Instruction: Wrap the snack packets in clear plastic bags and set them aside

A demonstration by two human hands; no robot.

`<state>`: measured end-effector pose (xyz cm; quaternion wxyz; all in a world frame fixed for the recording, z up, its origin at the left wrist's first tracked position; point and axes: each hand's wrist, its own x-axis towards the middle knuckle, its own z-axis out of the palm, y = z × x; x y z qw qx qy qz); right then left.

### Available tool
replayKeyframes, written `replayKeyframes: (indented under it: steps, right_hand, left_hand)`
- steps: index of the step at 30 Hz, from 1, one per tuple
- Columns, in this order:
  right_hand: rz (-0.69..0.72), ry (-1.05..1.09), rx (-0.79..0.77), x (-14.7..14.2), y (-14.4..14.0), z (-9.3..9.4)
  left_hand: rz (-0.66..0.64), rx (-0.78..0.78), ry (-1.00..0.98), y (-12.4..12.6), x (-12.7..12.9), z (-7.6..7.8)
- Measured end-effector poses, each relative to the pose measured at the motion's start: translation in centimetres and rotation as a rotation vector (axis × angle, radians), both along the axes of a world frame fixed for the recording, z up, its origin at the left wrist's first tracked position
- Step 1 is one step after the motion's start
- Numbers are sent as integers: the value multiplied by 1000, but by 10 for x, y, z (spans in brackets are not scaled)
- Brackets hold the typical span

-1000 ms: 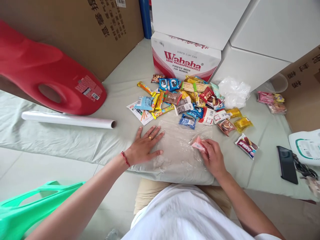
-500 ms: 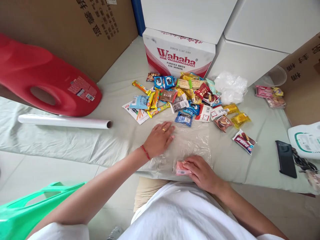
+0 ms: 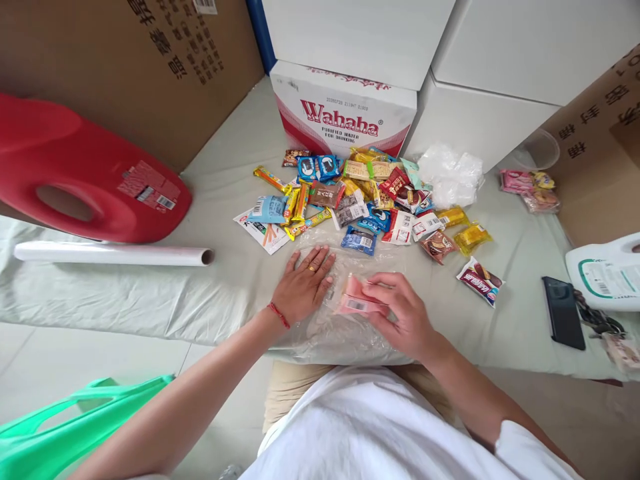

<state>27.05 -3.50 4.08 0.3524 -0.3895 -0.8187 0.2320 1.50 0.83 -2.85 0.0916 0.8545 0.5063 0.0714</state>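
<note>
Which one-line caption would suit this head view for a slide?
Left hand resting on clear plastic, right hand holding a pink packet, assorted snacks heaped beyond.

From my remote seat I count one pink packet [image 3: 356,300], one plastic roll [image 3: 115,254], one phone [image 3: 563,313], one red jug [image 3: 103,167], one white jug [image 3: 606,275], two brown cartons [image 3: 100,87]; the overlapping snacks [image 3: 326,194] defy exact counting.

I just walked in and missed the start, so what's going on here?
A person's right hand grips a pink packet; beneath it, clear plastic lies on the cloth. The left hand rests palm down at the plastic's left side. Just beyond, wrapped snacks lie heaped before a Wahaha box.
</note>
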Motion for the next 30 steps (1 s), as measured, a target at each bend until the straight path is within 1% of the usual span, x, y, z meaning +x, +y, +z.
replayKeyframes:
  steps: [2,5,7,9,11,13,16,18,21,23,26,28,30]
  right_hand:
    - [45,-145,51,-10,14,-23]
    - [84,-399,49,-9,24,-55]
    - [90,-484,28,-2,25,-66]
    - [109,-499,8,6,22,-69]
    - [122,-455,-30,13,18,-66]
    - [100,-351,-103,18,18,-60]
    - [-21,-145,-240,25,31,-43]
    - [-119,-82,-254,26,52,-27]
    - [-183,-161,-123,17,102,-3]
    - [-169,-280,-21,0,141,6]
    - [-145,-511,86,-43,195,6]
    - [-132,-662,104,-76,222,1]
    - [-165,-790,59,-103,242,-5]
  left_hand:
    - [-2,4,-10,1,-1,-1]
    - [20,19,-37,1,-1,-3]
    - [31,27,-55,1,0,-4]
    - [54,36,-65,0,2,-3]
    - [90,40,-64,-1,3,-2]
    - [112,40,-60,-2,4,-2]
    - [113,40,-70,-2,4,-2]
    - [111,36,-76,-2,4,-2]
    - [109,33,-83,-2,3,-4]
    - [107,46,-91,-2,3,-5]
    - [109,67,-96,-2,3,-7]
    - [115,69,-95,-2,2,-7]
    - [118,66,-94,-2,1,-7]
